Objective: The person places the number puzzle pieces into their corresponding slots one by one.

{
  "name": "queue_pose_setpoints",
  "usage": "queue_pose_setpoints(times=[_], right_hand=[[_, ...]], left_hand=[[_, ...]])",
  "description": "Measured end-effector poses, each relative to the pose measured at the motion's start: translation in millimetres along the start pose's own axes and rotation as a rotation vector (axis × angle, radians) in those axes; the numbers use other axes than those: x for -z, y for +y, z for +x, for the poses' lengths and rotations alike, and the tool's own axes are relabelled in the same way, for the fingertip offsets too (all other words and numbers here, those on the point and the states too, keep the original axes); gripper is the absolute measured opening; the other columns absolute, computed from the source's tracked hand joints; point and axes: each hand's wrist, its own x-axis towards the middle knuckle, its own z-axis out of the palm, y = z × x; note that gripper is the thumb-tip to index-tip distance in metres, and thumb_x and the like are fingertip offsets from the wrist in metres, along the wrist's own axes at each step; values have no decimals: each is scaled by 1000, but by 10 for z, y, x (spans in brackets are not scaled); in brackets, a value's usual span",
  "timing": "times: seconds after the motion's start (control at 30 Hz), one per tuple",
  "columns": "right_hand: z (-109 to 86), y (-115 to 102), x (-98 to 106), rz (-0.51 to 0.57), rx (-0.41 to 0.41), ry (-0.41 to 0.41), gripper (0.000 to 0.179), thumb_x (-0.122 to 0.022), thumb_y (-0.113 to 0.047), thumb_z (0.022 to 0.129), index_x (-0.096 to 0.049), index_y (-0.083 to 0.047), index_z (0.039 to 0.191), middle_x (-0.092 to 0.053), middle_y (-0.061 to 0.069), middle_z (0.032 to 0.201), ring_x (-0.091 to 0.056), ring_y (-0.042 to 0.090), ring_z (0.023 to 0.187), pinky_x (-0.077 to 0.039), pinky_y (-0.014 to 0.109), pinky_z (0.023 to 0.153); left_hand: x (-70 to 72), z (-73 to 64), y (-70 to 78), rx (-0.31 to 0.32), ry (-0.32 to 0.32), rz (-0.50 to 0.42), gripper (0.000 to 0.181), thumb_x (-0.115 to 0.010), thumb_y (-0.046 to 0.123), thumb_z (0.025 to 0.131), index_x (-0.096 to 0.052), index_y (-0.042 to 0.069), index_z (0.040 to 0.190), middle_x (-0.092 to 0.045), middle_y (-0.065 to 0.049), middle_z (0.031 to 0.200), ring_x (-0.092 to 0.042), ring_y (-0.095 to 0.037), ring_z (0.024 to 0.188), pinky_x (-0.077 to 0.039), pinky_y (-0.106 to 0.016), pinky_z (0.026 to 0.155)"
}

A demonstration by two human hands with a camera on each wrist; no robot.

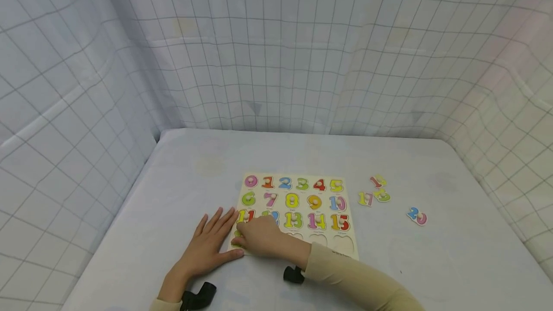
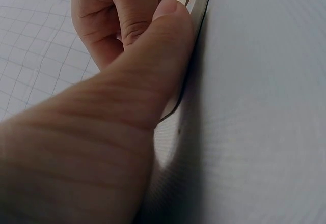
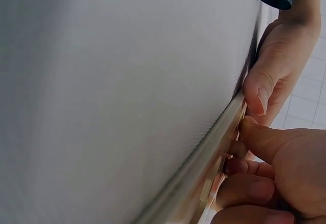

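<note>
A wooden number puzzle board (image 1: 353, 235) lies on the table, with knobbed pieces for 0 to 15 in its upper three rows. At its lower left corner my right hand (image 1: 263, 236) pinches the small knob (image 3: 237, 148) of a number piece between thumb and fingertips. That piece (image 1: 235, 241), partly green, is mostly hidden by the hand. My left hand (image 1: 206, 246) lies flat with spread, straight fingers along the board's left edge, its thumb touching the lower left corner. In the left wrist view the left thumb covers much of the board's edge.
Right of the board lie loose number pieces: a 17 (image 1: 365, 199), a yellow-green one (image 1: 382, 196), a red-and-yellow one (image 1: 378, 181) and, farther right, a 20 (image 1: 417, 216). Recessed slots (image 1: 343, 242) show in the bottom row. Black wrist devices (image 1: 294, 275) sit below the hands.
</note>
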Motion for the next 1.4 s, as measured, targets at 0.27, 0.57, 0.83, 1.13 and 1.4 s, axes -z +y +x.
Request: queue_pose_setpoints(times=[0.27,0.57,0.83,1.13,1.4], right_hand=[[-39,84,-21,80,6,5,32,-55,-49,92,-60,-19,88,-52,-8,62,-46,9,54,-36,27,53],[-341,581,73,303,-77,92,33,-51,-52,94,-51,-24,75,-40,-10,50,-36,6,45,-27,24,44],[-746,1410,208,400,-278,168,31,-55,-50,92,-55,-22,80,-43,-6,53,-38,9,43,-24,23,41],[-1203,2263,291,291,-563,93,41,-54,-50,93,-56,-9,86,-50,0,61,-46,16,53,-35,28,46],[-1482,2562,244,266,-631,32,40,-55,-48,92,-54,-9,81,-63,12,78,-47,17,57,-37,30,50]], left_hand=[[14,8,-2,0,3,1,93,-55,70,79,-31,16,150,-26,0,154,-12,-26,143,-1,-52,111],[0,8,1,4,-6,8,94,-56,70,79,-31,15,150,-25,0,155,-11,-26,143,-1,-51,112],[-17,13,1,15,-10,7,95,-55,72,78,-30,15,150,-24,0,155,-10,-26,143,0,-49,112],[-16,11,-3,21,-10,28,95,-54,72,78,-30,15,150,-24,0,155,-10,-26,143,0,-49,112],[15,12,27,17,-12,15,94,-57,70,79,-31,14,150,-25,-1,155,-12,-27,142,-1,-50,112]])
